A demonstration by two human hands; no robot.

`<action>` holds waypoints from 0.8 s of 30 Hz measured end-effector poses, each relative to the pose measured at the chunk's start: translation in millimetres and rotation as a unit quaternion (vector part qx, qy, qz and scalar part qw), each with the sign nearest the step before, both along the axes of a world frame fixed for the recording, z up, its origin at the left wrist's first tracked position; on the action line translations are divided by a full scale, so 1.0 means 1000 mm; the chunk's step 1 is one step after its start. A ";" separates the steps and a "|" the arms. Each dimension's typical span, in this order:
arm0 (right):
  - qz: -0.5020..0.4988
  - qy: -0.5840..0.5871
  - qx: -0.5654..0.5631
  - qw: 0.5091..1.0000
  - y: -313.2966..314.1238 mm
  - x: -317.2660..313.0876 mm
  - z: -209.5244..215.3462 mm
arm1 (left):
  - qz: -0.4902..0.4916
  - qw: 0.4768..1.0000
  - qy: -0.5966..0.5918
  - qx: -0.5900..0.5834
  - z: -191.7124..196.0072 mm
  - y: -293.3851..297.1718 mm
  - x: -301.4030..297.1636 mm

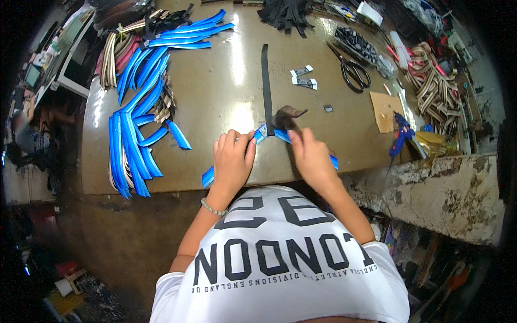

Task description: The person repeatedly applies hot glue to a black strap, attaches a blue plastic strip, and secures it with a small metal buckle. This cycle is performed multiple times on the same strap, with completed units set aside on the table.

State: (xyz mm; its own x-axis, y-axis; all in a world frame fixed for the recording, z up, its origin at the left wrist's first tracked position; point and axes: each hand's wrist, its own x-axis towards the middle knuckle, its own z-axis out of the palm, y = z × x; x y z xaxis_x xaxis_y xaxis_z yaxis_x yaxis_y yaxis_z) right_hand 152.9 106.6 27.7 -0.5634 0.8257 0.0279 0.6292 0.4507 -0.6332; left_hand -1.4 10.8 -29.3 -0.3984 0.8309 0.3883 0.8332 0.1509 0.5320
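Note:
A blue webbing strap [208,176] with pale stripes lies along the table's near edge, bent at its middle and passing under both my hands. A black strap [266,81] runs straight away from that bend, its near end overlapping the blue one. My left hand [232,159] holds the blue strap down just left of the join, fingers close together and curled over it. In my right hand [311,161], closed, is a dark hammer [288,116], blurred, its head just right of the join. The hand hides most of the handle.
Bundled blue straps [132,145] cover the table's left side. Small labels [304,81], a black tag [328,109], black-handled scissors [354,74], cardboard [383,112] and a blue glue gun [401,137] lie to the right. Black strips [285,13] are piled at the far edge.

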 end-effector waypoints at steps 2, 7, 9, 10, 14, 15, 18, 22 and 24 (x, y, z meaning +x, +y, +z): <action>-0.062 0.019 -0.004 0.998 0.003 0.003 -0.008 | 0.004 1.000 -0.003 0.000 0.001 -0.002 0.002; 0.037 -0.032 -0.071 0.996 0.013 0.010 -0.012 | -0.004 0.999 0.007 -0.046 0.011 0.005 0.001; -0.058 0.000 -0.060 0.997 0.028 0.023 -0.013 | -0.022 0.998 0.009 -0.057 0.014 0.013 -0.003; -0.131 0.004 -0.040 0.991 0.040 0.034 -0.014 | -0.036 0.998 0.001 -0.054 0.015 0.020 -0.005; -0.298 -0.059 0.151 0.941 0.099 0.094 -0.036 | -0.174 0.979 -0.102 -0.030 0.035 0.061 -0.029; -0.336 -0.109 0.201 0.914 0.110 0.105 -0.043 | -0.219 0.967 -0.129 -0.022 0.045 0.077 -0.044; -0.353 -0.233 0.231 0.876 0.127 0.122 -0.061 | -0.209 0.974 -0.081 -0.024 0.082 0.125 -0.114; -0.309 -0.291 0.257 0.868 0.129 0.119 -0.070 | -0.110 0.989 -0.067 0.066 0.114 0.138 -0.265; -0.307 -0.277 0.258 0.873 0.127 0.116 -0.070 | -0.003 0.994 -0.109 0.025 0.106 0.110 -0.327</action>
State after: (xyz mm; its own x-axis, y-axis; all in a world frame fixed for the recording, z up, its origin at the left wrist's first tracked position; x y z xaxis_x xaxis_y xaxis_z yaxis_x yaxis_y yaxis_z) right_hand 268.9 234.1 -42.5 -0.0629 0.9350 0.3490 0.9979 0.0549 0.0330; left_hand -328.4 120.5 76.4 -0.4729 0.8150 0.3350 0.6986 0.1151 0.7062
